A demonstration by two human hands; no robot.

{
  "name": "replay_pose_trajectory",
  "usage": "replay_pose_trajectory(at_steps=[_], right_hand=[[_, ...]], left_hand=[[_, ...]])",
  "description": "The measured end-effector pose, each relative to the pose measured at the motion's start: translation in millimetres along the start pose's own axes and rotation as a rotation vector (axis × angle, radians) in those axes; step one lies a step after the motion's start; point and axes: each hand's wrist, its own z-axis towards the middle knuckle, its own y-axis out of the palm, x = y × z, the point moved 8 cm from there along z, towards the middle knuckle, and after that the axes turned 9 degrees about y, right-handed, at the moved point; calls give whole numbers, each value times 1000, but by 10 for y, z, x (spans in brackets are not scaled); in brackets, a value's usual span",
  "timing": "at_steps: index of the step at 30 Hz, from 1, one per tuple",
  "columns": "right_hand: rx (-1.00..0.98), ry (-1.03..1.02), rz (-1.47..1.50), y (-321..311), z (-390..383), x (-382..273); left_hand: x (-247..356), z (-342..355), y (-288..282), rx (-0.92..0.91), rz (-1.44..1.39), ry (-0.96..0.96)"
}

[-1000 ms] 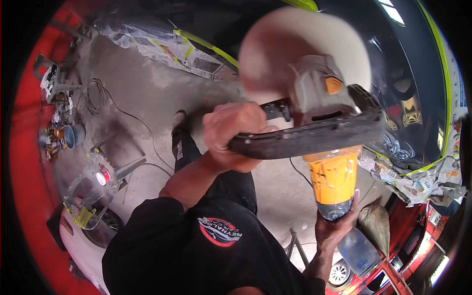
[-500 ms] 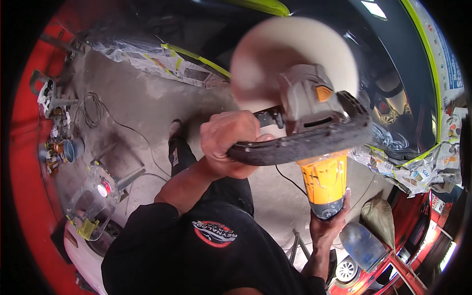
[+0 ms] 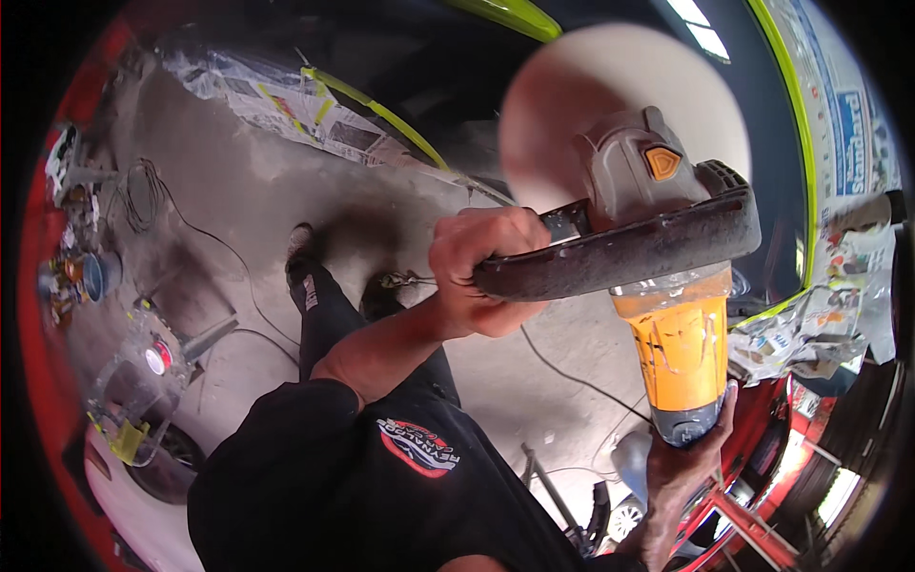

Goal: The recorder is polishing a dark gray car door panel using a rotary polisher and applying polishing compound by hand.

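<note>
A yellow and grey polisher (image 3: 672, 348) has a round white pad (image 3: 543, 114), blurred, over a glossy dark car panel (image 3: 767, 105); I cannot tell whether they touch. My left hand (image 3: 477, 267) is closed round the polisher's long black front handle (image 3: 629, 253). My right hand (image 3: 696, 443) grips the rear end of the yellow body from below. Lime masking tape (image 3: 796, 143) and newspaper (image 3: 843, 124) border the panel on the right, with more taped paper (image 3: 286, 105) along its left edge.
Concrete floor (image 3: 210, 124) carries a loose coiled cable (image 3: 143, 195). At left are tubs and cans (image 3: 100, 276), a stand with clutter (image 3: 143, 381) and a white car part (image 3: 114, 486). A metal frame (image 3: 538, 496) and red bodywork (image 3: 762, 505) lie at lower right.
The polisher and both my hands have shifted right in the view since half a second ago. My feet show differently, with a second shoe now visible.
</note>
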Motion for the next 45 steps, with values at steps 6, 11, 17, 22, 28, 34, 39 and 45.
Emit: replay_pose_trajectory(at_steps=[6, 11, 17, 22, 28, 34, 39, 45], right_hand=[[50, -154, -256, -549, 199, -389], [14, -208, -318, -647, 178, -464], [-50, -19, -82, -279, -148, -62], [-96, 194, 158, 266, -388, 338], [-298, 973, 1492, 1711, -745, 594], [-105, 282, 750, 2364, -967, 620], [-118, 443, 927, 2806, -1224, 847], [109, 706, 1076, 2885, -1345, 1156]], left_hand=[[54, -98, 11, 124, -22, -35], [71, -245, 60, 14, -45, -65], [144, -220, 49, -138, 77, -91], [191, -62, 218, -336, 229, -59], [362, 67, 239, -450, 582, 111], [205, 52, 848, -654, 476, 118], [-12, -167, 1681, -934, 465, 224], [-382, -525, 2593, -1035, 228, 378]])
